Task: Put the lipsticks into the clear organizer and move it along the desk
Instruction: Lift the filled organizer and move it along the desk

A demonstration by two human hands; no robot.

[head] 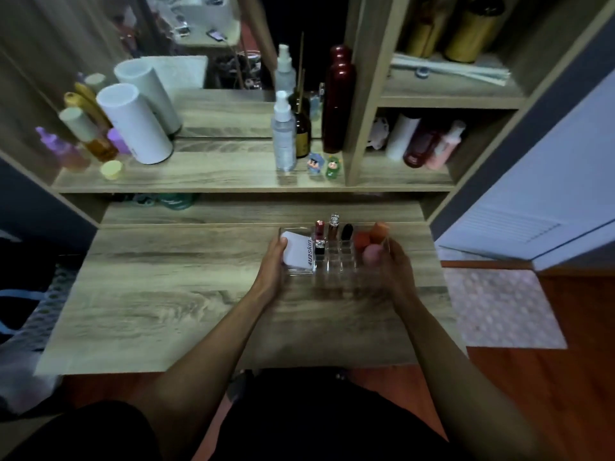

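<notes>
A clear organizer point(336, 261) sits on the wooden desk point(166, 294), right of centre. Three lipsticks stand upright in its back slots: a red one point(319, 229), a brown one with a clear cap point(333, 227) and a black one point(346, 231). A white compact point(299, 249) lies in its left compartment; orange and pink makeup sponges point(371, 242) fill the right one. My left hand point(274, 266) grips the organizer's left side. My right hand point(397, 267) grips its right side.
A raised shelf point(199, 176) behind the desk carries white cylinders point(136, 128), a spray bottle point(283, 134), a dark red bottle point(337, 98) and two small figurines point(322, 166). Cubbies with bottles stand at the right. A rug point(499, 307) lies on the floor beyond the desk's right edge.
</notes>
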